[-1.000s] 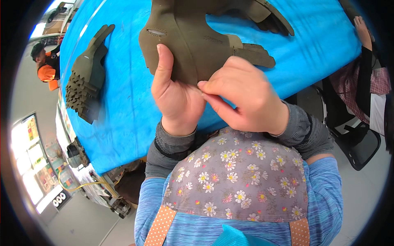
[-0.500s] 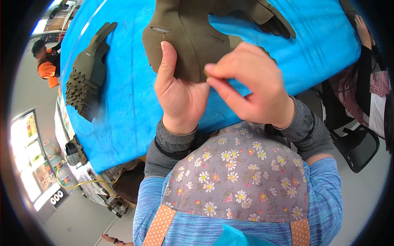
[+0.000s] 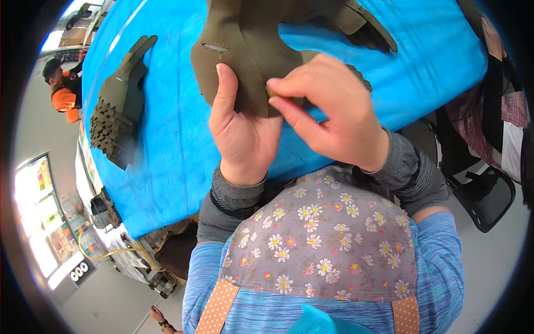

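A flexible olive-brown sheet piece [image 3: 253, 53] with a curved outline, a centre seam and a small slit edged with stitch marks lies on the blue-covered table in front of me. My left hand [image 3: 245, 136] holds its near edge, thumb on top and the other fingers hidden underneath. Close beside that thumb, my right hand [image 3: 336, 111] is closed in a pinch at the same edge. Something small and brownish shows between thumb and forefinger, too small to name.
A stack of similar olive pieces [image 3: 119, 100] lies at the left on the blue table cover [image 3: 172, 139]. Another person's hand [image 3: 492, 38] rests at the far right edge. A black chair [image 3: 484, 200] stands at right; a person in orange [image 3: 64, 97] is at far left.
My right hand has shifted slightly left and up along the near edge, still pinching. The sheet piece has moved a little left; my left hand keeps its hold.
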Tool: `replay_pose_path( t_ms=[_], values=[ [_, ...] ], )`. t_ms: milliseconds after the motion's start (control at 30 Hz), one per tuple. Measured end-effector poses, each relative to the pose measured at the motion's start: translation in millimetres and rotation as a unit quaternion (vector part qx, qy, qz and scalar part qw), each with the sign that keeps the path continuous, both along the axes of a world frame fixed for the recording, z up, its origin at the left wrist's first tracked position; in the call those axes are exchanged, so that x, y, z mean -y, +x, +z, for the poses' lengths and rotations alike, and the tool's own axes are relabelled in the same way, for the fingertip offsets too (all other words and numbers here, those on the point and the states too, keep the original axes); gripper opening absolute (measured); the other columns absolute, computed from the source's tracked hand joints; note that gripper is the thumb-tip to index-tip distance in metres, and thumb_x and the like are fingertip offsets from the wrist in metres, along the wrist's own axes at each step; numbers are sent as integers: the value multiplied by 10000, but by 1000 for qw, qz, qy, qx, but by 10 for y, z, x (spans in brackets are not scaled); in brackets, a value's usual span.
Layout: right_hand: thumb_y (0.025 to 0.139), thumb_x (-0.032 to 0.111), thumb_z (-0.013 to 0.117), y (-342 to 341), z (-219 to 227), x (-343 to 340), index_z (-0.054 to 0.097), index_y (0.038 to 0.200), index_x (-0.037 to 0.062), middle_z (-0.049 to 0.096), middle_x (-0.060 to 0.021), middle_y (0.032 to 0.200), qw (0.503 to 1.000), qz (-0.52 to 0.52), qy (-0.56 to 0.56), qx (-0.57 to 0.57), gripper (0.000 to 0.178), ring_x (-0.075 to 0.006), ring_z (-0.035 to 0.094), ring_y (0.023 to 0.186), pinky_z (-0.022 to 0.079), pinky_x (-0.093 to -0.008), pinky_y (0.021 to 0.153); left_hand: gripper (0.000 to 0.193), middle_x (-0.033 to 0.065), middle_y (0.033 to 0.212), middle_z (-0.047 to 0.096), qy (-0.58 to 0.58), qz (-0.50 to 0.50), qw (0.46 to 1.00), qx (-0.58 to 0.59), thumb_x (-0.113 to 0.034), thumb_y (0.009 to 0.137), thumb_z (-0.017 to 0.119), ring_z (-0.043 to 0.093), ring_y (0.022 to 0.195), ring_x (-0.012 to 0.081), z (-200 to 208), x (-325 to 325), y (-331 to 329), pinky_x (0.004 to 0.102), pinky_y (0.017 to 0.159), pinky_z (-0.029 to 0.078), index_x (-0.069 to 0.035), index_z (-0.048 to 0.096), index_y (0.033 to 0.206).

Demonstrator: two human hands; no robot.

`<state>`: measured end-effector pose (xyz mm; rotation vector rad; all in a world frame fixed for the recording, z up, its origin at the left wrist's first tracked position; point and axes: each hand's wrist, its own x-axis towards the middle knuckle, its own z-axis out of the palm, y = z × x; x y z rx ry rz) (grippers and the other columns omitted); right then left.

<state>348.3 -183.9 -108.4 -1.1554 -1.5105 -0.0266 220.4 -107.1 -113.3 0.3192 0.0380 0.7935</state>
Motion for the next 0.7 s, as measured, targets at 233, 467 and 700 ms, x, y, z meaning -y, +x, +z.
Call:
replay_pose_path(
  t_ms=[233, 467, 700],
  values=[
    [714, 4, 683, 14, 87, 127, 644, 820, 26, 607, -68, 736, 991, 93, -80, -47, 114, -253, 543, 666, 447, -342, 581, 428, 130, 1382, 499, -12, 41, 995, -91, -301, 1034, 384, 465, 1280, 274, 35, 72, 7, 446, 1094, 342, -38, 439, 1367],
    [767, 65, 727, 130, 214, -346, 656, 864, 67, 630, -34, 752, 980, -100, 47, -167, 121, -189, 545, 659, 427, -298, 559, 458, 102, 1414, 454, 23, 34, 995, -93, -310, 1032, 389, 447, 1300, 258, 68, 118, 9, 455, 1097, 349, -53, 360, 1410],
    [756, 63, 729, 101, 225, -240, 646, 857, 45, 622, -54, 733, 995, -62, 1, -79, 132, -227, 558, 667, 445, -333, 576, 451, 118, 1443, 427, 53, 32, 994, -89, -294, 1040, 362, 408, 1338, 265, 18, 89, -11, 460, 1123, 315, -51, 357, 1419]
  ],
)
